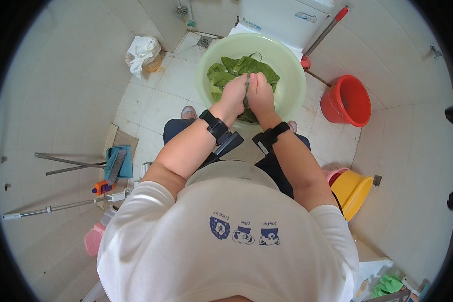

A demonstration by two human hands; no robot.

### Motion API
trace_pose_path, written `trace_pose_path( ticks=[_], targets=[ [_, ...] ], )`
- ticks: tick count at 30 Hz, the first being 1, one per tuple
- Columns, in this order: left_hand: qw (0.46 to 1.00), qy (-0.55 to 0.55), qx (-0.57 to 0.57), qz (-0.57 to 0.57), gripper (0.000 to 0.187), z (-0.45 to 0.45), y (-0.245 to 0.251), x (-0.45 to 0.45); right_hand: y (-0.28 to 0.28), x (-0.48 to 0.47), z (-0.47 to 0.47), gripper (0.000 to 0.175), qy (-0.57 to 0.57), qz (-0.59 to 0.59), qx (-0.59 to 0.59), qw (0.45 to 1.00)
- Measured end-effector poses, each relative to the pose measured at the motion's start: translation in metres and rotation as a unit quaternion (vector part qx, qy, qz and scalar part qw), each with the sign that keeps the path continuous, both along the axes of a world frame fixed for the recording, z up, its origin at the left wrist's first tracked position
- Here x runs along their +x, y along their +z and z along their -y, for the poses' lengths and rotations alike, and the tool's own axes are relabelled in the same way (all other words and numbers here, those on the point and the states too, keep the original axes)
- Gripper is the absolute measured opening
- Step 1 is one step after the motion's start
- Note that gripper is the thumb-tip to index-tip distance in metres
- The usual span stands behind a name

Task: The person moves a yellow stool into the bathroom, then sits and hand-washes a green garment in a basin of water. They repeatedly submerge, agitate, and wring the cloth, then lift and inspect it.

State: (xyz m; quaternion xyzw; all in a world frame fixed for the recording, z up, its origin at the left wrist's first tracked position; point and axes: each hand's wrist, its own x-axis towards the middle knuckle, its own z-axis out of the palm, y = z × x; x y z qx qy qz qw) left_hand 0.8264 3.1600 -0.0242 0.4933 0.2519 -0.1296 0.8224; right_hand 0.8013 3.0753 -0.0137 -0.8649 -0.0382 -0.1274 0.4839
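A wide pale-green plastic basin point(292, 87) sits in front of me, with large crumpled leafy greens point(219, 77) inside. My left hand point(234, 92) and my right hand point(261, 92) are side by side over the middle of the basin, knuckles close and thumbs uppermost. Both have curled fingers around part of the greens, which shows in the narrow gap between them. Darker leaves hang below the hands near the basin's close rim. The fingertips are hidden from this angle. Each wrist wears a black strap with a device.
Behind the basin stands a white toilet point(283, 19), with a red-handled plunger point(326, 32) beside it. A red bucket point(346, 101) is at right, yellow and pink basins point(349, 192) closer. At left are a lined wastebin point(143, 54), a blue dustpan point(127, 166) with brush, and an orange bottle point(103, 187).
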Motion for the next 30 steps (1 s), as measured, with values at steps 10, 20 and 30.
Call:
trace_pose_path(
  ticks=[10,20,30],
  targets=[
    [0.997,0.012,-0.05,0.05,0.021,-0.003,0.005,0.014,-0.006,0.036,0.014,0.031,-0.011,-0.028,-0.023,0.999],
    [0.967,0.04,-0.217,0.131,0.026,-0.018,0.016,0.006,0.003,-0.013,0.016,0.053,0.046,0.146,0.047,0.987],
    [0.996,-0.072,0.014,0.053,0.029,-0.001,0.032,-0.009,0.026,-0.006,0.007,0.025,-0.038,0.087,0.055,0.994]
  ],
)
